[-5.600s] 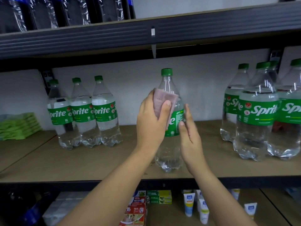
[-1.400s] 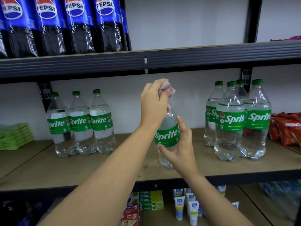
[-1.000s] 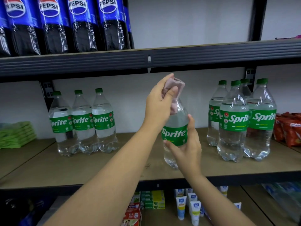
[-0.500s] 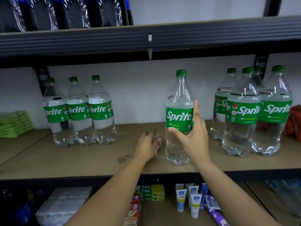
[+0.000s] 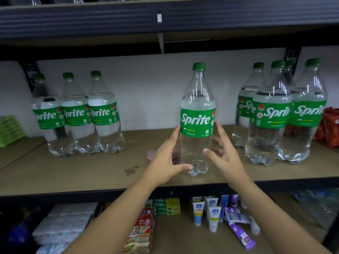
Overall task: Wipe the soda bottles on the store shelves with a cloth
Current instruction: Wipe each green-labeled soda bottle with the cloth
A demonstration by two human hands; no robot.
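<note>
One Sprite bottle with a green cap stands upright alone at the middle of the wooden shelf. My left hand lies against its left side with straight fingers, the thumb reaching to the bottle's base. My right hand holds the lower right side, with fingers curled behind the bottle and the thumb in front. The pink cloth lies on the shelf just left of the bottle, mostly hidden behind my left hand. Neither hand holds it.
Three Sprite bottles stand at the back left and several more at the right. Green packs lie far left, red packets far right. A dark shelf beam runs overhead. Tubes and boxes fill the lower shelf.
My left hand has let go of the cloth on the shelf and moved up against the bottle's left side. The bottle stands on the shelf, and my right hand has slid lower on it.
</note>
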